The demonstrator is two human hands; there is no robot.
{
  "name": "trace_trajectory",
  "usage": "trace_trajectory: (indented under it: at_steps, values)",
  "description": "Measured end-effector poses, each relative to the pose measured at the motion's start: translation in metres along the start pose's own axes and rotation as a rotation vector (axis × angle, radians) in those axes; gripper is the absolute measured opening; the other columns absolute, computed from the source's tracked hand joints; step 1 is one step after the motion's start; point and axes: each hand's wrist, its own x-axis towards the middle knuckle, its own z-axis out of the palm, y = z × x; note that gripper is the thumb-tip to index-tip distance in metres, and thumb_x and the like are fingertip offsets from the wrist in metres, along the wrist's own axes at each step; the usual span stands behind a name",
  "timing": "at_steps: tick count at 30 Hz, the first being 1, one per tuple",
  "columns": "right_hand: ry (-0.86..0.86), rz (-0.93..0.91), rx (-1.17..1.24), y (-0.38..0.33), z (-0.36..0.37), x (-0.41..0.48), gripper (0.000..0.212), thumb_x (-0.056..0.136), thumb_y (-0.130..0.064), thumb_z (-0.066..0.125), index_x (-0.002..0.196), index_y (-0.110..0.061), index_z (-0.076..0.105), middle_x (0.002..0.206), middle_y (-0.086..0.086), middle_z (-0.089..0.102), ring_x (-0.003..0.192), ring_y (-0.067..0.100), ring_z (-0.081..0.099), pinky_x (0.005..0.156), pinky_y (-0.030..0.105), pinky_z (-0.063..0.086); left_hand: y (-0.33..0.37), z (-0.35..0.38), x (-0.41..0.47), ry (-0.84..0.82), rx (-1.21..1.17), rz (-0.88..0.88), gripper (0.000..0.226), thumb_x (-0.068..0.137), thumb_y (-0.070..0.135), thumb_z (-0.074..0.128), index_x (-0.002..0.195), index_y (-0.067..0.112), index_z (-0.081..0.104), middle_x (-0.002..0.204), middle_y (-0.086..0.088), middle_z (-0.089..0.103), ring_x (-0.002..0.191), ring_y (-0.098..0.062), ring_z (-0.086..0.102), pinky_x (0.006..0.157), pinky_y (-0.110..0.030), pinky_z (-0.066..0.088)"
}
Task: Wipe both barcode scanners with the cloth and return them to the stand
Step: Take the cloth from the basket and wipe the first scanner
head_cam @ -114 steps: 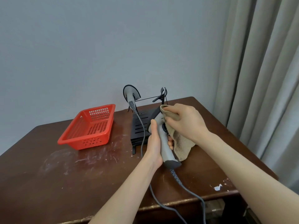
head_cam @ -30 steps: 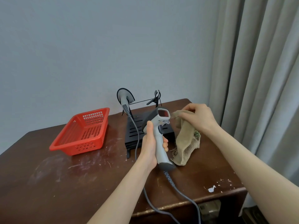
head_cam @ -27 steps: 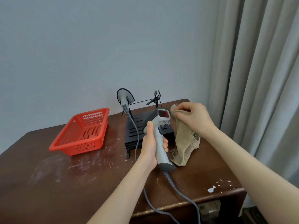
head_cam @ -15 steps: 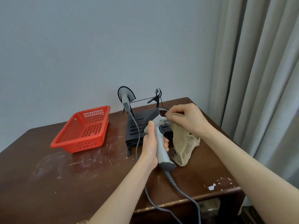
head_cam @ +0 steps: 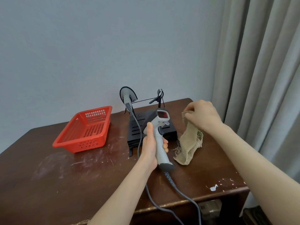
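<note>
My left hand (head_cam: 150, 146) grips the handle of a grey barcode scanner (head_cam: 159, 135), held upright above the table with its red window facing me. Its grey cable (head_cam: 181, 194) runs down over the table's front edge. My right hand (head_cam: 202, 116) pinches the top of a tan cloth (head_cam: 188, 143), which hangs to the table just right of the scanner and apart from it. A second grey scanner (head_cam: 127, 96) hangs in the left holder of the black stand (head_cam: 138, 127). The stand's right clip (head_cam: 158, 97) holds nothing.
A red plastic basket (head_cam: 86, 130) sits on the brown wooden table (head_cam: 65, 176) to the left of the stand. A grey curtain (head_cam: 259, 78) hangs close by the table's right side. The wall stands right behind the stand.
My right hand has pulled the cloth off the scanner's head and moved it to the right. The left hand still holds the scanner upright in about the same place.
</note>
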Motion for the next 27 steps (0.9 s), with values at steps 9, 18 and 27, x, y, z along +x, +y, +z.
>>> trace_trajectory:
  at_steps: [9, 18, 27]
  values:
    - [-0.031, -0.327, 0.122, -0.013, 0.019, -0.013, 0.022, 0.086, -0.017, 0.060, 0.101, -0.024, 0.075, 0.100, -0.005, 0.070, 0.098, 0.016, 0.062, 0.086, 0.032, 0.049, -0.003, 0.001, 0.002, -0.024, 0.012, -0.023, 0.066, 0.082, 0.070, 0.044, 0.076, 0.005, 0.056, 0.049, -0.006, 0.050, 0.039, -0.015, 0.043, 0.041, -0.024, 0.037]
    - [-0.086, -0.233, 0.462, -0.028, 0.014, -0.020, 0.011, 0.086, -0.018, 0.066, 0.083, -0.018, 0.076, 0.062, -0.019, 0.065, 0.055, -0.008, 0.055, 0.051, 0.006, 0.037, -0.008, 0.001, 0.006, 0.015, 0.128, 0.007, 0.076, 0.073, 0.078, 0.042, 0.064, 0.003, 0.057, 0.048, -0.007, 0.052, 0.039, -0.019, 0.047, 0.044, -0.028, 0.041]
    - [0.023, -0.009, 0.310, -0.009, 0.014, -0.011, 0.018, 0.087, -0.018, 0.058, 0.077, -0.021, 0.073, 0.078, -0.002, 0.070, 0.073, 0.016, 0.060, 0.049, 0.011, 0.041, -0.004, -0.002, 0.005, -0.056, -0.024, -0.011, 0.071, 0.068, 0.074, 0.048, 0.082, 0.005, 0.058, 0.049, -0.005, 0.050, 0.039, -0.014, 0.043, 0.038, -0.022, 0.037]
